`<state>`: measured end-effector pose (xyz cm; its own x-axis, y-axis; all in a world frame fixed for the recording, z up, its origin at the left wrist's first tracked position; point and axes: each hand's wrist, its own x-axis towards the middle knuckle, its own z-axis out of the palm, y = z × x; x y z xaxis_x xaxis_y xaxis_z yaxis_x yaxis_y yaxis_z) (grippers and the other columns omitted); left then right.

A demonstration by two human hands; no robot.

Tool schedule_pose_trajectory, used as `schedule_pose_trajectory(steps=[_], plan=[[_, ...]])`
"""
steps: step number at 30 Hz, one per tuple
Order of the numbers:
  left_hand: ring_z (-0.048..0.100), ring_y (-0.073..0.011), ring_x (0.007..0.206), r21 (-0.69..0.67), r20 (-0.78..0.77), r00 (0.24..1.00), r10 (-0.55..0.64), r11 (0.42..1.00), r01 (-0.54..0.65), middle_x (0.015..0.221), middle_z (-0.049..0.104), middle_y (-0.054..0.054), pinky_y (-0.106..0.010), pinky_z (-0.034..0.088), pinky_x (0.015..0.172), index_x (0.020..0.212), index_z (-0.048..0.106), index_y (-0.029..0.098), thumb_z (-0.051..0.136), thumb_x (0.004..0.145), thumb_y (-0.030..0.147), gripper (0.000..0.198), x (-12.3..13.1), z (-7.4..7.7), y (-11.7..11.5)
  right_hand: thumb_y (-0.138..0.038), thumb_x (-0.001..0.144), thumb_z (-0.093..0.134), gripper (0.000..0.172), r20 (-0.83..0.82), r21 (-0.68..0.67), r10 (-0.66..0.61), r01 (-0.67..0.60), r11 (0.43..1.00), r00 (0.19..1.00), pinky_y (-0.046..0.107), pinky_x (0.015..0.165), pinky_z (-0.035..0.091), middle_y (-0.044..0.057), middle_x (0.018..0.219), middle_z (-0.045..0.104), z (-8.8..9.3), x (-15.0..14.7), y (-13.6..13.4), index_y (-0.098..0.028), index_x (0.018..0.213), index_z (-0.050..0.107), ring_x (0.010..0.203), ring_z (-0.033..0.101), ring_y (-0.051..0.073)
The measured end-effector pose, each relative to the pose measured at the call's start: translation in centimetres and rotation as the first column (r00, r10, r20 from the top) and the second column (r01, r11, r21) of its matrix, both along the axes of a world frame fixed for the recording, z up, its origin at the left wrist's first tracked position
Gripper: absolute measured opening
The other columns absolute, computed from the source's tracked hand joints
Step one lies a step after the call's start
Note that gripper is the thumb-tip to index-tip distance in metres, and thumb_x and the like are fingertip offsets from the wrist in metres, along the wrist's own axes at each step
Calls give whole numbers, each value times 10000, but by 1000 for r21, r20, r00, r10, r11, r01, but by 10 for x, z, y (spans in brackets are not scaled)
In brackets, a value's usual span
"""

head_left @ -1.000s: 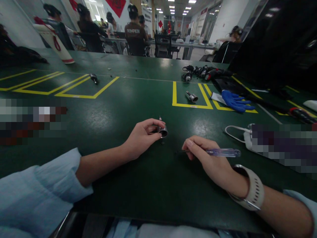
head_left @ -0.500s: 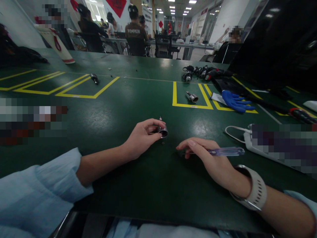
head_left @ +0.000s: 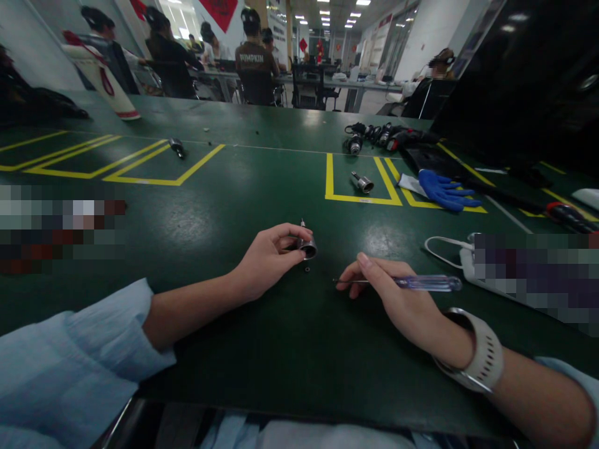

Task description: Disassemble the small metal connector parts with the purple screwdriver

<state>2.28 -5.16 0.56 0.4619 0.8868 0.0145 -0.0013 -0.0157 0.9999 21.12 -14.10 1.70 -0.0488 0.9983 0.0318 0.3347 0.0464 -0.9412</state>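
Note:
My left hand (head_left: pixel 269 262) grips a cup-shaped metal piece with a thin shank (head_left: pixel 307 249), which looks like a hole saw. Its open mouth faces me and the shank points away. Just below it on the green table lies a tiny ring-like part (head_left: pixel 307 269), perhaps a nut. To the right, my right hand (head_left: pixel 397 293) holds a screwdriver (head_left: pixel 428 284) with a clear purplish handle. Its thin shaft points left past my fingers, with the tip apart from the metal piece. My right thumb is raised above the shaft.
A similar metal piece (head_left: pixel 362 182) lies inside a yellow-taped box, and another dark metal part (head_left: pixel 177 148) is at the left. A blue glove (head_left: pixel 444 190), cabled tools (head_left: pixel 374 136) and a white cable loop (head_left: pixel 442 243) lie rightward. People sit behind the table.
My right thumb has lifted and the fingers have shifted on the screwdriver, so its shaft and tip show more clearly. My left hand and the metal piece stay in place.

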Motion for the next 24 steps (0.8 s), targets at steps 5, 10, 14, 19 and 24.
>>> schedule_pose_trajectory(steps=[5,10,14,19,24], plan=[[647,-188,959,-5,-9,1000,-7,1000,7,1017,683,-40,-351,500,899,876,628,156,683,660,89,233,-1,0,0,-475,931,380,452,62,1,29,-29,1000,998,293,610,477,54,783,693,2,2,1,-165,811,686,676,625,157],[643,-183,968,1,-22,1000,-6,1000,6,1027,674,-41,-342,499,899,869,624,152,675,663,81,223,0,3,-1,-481,934,367,462,57,-26,42,-41,999,997,300,621,466,56,810,683,2,2,1,-163,824,684,675,616,158],[637,-193,986,1,-32,999,-13,1000,14,1038,673,-49,-358,493,911,868,624,152,664,673,77,213,-1,4,-1,-495,933,351,470,30,13,12,-12,1000,999,282,589,451,32,738,644,3,2,0,-170,792,660,639,584,146],[633,-199,1001,17,-40,999,-11,1000,12,1048,668,-51,-365,493,913,885,619,152,661,682,83,218,-2,2,0,-441,901,469,314,88,79,-85,78,994,992,244,490,371,-38,583,489,2,-4,9,-187,750,574,528,468,113],[633,-192,998,32,-36,999,-15,999,17,1046,661,-44,-359,493,918,892,616,145,658,684,84,220,-2,1,1,-413,863,536,333,11,56,-62,61,997,998,249,513,379,-32,557,514,-6,-11,29,-189,622,492,522,478,112]])
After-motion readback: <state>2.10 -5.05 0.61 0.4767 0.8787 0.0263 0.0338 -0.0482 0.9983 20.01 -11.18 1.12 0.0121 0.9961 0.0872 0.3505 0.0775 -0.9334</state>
